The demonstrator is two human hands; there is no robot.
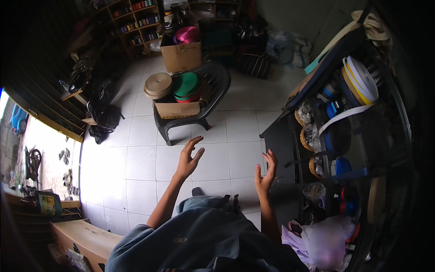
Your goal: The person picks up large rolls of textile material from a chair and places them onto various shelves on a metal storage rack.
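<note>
Both my hands are raised in front of me over the tiled floor, apart from each other and holding nothing. My left hand (188,159) has its fingers stretched forward, with the thumb apart. My right hand (266,174) is open too, fingers pointing up and slightly bent. Beyond my left hand stands a dark plastic chair (217,90). A cardboard box (178,110) on its seat holds a beige webbing roll (158,85), a green roll (186,84) and a red one under it. To the right of my right hand is a dark shelf rack (290,149).
Behind the chair, a cardboard box (182,56) carries a pink ribbon roll (186,35). Thread spools fill a wooden shelf (136,22). The right rack bears white and yellow rolls (361,80) and small baskets (306,138). Black bags (105,120) lie left; a wooden table (88,238) stands lower left.
</note>
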